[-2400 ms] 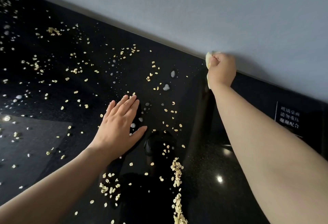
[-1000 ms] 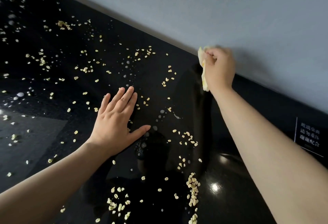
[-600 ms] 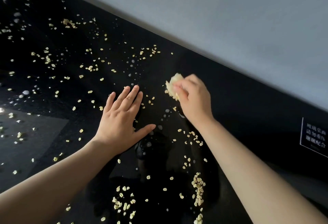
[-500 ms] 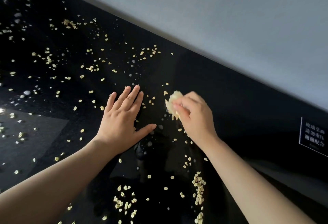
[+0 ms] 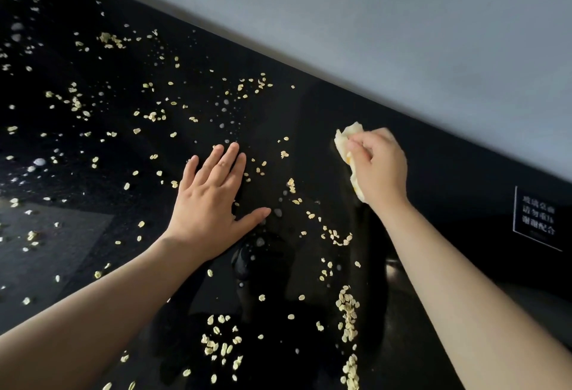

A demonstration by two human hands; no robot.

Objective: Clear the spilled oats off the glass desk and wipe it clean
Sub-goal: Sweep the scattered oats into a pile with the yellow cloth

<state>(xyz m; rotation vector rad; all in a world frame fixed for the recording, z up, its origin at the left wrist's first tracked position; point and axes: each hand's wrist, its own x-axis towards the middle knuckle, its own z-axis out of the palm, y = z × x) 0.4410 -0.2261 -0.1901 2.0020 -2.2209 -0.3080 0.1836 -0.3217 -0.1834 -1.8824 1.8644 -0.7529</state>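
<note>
Oats point(image 5: 348, 312) scattered over black glass desk point(image 5: 433, 179), left hand point(image 5: 210, 201) pressed flat with fingers straight, right hand point(image 5: 379, 167) clutching yellow cloth point(image 5: 343, 142) near wall point(image 5: 371, 18)

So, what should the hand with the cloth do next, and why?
Probably sweep toward the person. The right hand grips the cloth on the glass desk near the wall, and scattered oats lie between it and the gathered line of oats below; the left hand rests flat, out of that path.

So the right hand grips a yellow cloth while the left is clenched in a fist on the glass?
No: the head view shows the left hand flat, fingers straight, on the glass desk. The right hand does grip the cloth.
</note>
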